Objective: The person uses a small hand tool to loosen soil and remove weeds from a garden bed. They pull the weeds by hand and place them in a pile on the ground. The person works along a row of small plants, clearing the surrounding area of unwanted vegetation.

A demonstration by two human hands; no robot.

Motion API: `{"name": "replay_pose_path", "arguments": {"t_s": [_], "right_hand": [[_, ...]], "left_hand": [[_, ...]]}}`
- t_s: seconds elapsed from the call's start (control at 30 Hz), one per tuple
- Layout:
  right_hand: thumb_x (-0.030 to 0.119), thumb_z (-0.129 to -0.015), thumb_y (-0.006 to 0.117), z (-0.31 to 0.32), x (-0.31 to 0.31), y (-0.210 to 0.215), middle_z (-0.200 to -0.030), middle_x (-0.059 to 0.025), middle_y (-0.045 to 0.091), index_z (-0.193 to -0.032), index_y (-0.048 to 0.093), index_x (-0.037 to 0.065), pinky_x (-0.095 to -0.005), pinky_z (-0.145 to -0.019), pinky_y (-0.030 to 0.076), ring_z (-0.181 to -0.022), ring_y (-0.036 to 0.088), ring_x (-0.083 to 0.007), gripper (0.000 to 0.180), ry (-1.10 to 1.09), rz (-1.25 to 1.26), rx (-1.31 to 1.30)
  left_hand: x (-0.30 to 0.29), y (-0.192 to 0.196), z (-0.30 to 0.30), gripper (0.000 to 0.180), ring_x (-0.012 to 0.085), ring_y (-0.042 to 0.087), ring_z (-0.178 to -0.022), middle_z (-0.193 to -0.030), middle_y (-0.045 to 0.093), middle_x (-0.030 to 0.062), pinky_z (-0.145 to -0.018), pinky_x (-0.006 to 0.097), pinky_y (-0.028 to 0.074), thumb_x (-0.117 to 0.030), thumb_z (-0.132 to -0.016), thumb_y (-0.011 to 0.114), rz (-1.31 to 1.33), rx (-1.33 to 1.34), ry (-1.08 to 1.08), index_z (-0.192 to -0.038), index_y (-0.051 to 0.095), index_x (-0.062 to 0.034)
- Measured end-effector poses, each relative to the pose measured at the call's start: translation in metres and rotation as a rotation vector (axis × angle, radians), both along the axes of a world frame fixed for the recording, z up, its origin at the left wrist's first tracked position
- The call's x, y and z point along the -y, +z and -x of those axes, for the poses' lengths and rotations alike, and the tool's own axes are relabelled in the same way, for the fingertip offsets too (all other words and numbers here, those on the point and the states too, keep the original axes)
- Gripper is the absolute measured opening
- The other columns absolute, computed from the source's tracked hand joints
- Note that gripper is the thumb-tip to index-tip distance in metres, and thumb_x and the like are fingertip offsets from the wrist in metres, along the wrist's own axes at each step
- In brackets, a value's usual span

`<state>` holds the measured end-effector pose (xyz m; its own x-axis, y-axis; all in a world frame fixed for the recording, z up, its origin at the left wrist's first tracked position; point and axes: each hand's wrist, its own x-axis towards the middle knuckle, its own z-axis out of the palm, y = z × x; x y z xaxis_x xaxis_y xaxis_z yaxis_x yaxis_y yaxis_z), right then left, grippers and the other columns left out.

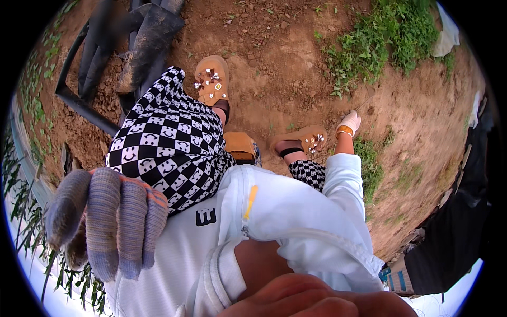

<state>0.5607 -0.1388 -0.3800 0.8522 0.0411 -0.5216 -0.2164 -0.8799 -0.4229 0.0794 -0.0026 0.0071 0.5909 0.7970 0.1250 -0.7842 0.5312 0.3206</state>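
My left hand, in a dirt-stained grey knitted glove with an orange edge, is close to the camera at the left. Its fingers are bent, and something brown shows between them; I cannot tell if it is the thumb or a held thing. My right hand reaches down to the bare soil beside my right shoe. An orange band circles its wrist. Its fingers are drawn together; what they hold, if anything, is too small to see. My left shoe, tan with shiny charms, stands on the soil.
Long dark tube-like shapes and a bent black bar lie at the far left. Green weeds grow at the far right, and more weeds near my right arm. Black sheeting runs along the right side.
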Motion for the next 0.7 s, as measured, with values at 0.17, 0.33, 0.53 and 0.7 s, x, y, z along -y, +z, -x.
{"name": "replay_pose_path", "arguments": {"t_s": [0.17, 0.33, 0.53, 0.7], "right_hand": [[0.021, -0.089, 0.049, 0.022, -0.062, 0.007, -0.088, -0.0134, 0.063, -0.125, 0.054, 0.002, -0.0336, -0.056, 0.048, -0.066, 0.058, -0.0175, 0.04, 0.193, -0.422, 0.341], [0.02, -0.094, 0.053, 0.096, -0.18, 0.057, -0.084, -0.0073, 0.063, -0.124, 0.058, 0.001, -0.0259, -0.055, 0.048, -0.063, 0.056, -0.0099, 0.036, 0.527, -0.49, -0.198], [0.028, -0.094, 0.052, 0.171, -0.336, 0.069, -0.085, -0.0113, 0.066, -0.116, 0.059, 0.005, -0.0347, -0.06, 0.05, -0.065, 0.061, -0.0202, 0.033, 0.866, -0.671, -0.202], [0.019, -0.091, 0.045, 0.158, -0.436, -0.018, -0.093, -0.022, 0.069, -0.106, 0.064, 0.0, -0.0421, -0.074, 0.053, -0.085, 0.068, -0.0326, 0.031, 1.414, -0.166, 0.156]], "left_hand": [[0.001, -0.008, -0.005, 0.035, 0.0295, 0.07, -0.081, -0.096, 0.07, 0.0172, -0.07, 0.041, 0.059, -0.014, -0.09, 0.064, 0.019, 0.065, 0.022, -0.123, 0.052, -0.0132], [0.0, -0.004, -0.002, 0.032, 0.0286, 0.069, -0.081, -0.094, 0.069, 0.0148, -0.072, 0.04, 0.058, -0.012, -0.09, 0.063, 0.072, -0.044, 0.049, -0.12, 0.052, -0.0108], [0.001, 0.0, 0.005, 0.036, 0.0282, 0.068, -0.082, -0.096, 0.068, 0.0133, -0.076, 0.04, 0.057, -0.013, -0.089, 0.065, 0.086, -0.104, 0.104, -0.121, 0.051, -0.0116], [-0.004, -0.006, 0.005, 0.041, 0.0286, 0.07, -0.084, -0.098, 0.069, 0.0141, -0.077, 0.041, 0.057, -0.014, -0.089, 0.066, 0.079, -0.069, 0.103, -0.126, 0.049, -0.011]]}}
